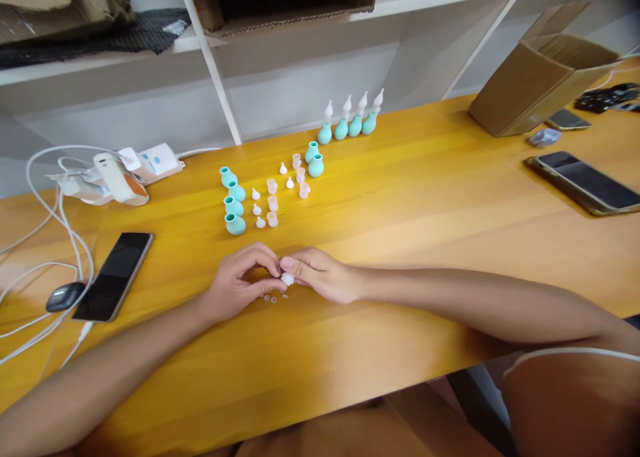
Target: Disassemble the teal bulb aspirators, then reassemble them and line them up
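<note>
My left hand point(245, 280) and my right hand point(323, 273) meet above the table. Between their fingertips is a small whitish translucent plastic piece point(287, 279), partly covered, so its full shape is hidden. Both hands are closed on it in a pinch. Just below lie several tiny rings point(273, 300). Beyond the hands stand teal squeeze bulbs point(235, 224) in a column, with small white cone-shaped tips point(257, 209) and pale pink clear cups point(273, 203) beside them. Two more open teal bulbs point(315, 165) stand farther back.
Several teal bulbs with white pointed tops point(355, 125) stand in a row near the shelf. Left are a phone point(115, 277), a mouse point(65, 297), white cables and a charger point(120, 179). Right are a cardboard box point(530, 83) and another phone point(590, 180).
</note>
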A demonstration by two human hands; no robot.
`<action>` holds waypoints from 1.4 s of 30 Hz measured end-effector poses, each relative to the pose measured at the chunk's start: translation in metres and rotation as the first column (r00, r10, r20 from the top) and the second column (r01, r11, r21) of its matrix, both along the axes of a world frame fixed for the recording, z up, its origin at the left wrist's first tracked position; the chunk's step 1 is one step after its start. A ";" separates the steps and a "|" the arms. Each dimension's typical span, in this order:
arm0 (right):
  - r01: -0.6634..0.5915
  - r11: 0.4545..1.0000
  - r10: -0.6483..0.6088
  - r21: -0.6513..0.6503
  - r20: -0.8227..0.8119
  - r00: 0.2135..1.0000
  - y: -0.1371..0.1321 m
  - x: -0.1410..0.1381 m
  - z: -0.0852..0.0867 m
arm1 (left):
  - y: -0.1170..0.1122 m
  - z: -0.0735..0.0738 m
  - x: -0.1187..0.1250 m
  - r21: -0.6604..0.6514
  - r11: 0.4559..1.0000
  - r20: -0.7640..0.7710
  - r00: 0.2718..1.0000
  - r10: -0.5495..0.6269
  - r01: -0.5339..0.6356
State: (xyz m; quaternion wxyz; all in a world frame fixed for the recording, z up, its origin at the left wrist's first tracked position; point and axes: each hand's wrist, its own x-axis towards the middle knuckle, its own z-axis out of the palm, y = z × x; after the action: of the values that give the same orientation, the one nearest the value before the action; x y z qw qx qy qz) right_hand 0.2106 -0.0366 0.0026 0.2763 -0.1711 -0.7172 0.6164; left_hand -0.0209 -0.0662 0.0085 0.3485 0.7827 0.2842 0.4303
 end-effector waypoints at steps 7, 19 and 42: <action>0.038 0.998 -0.040 0.048 0.038 0.998 0.000 0.000 0.002 | 0.000 -0.002 -0.001 0.054 0.998 -0.075 0.997 0.016 -0.012; 0.315 0.797 -0.369 0.516 0.002 0.929 0.047 0.017 -0.007 | -0.004 0.006 0.007 0.203 0.961 -0.322 0.914 0.246 -0.187; 0.354 0.587 -0.590 0.728 0.086 0.803 0.114 0.043 -0.020 | -0.006 0.004 0.006 0.315 0.947 -0.475 0.853 0.217 -0.065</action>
State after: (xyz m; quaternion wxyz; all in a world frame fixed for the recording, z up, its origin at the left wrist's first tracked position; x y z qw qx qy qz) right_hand 0.2539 0.0770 -0.0176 0.3549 -0.3415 -0.8525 0.1753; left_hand -0.0148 -0.0726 0.0122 0.1117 0.8865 0.3569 0.2724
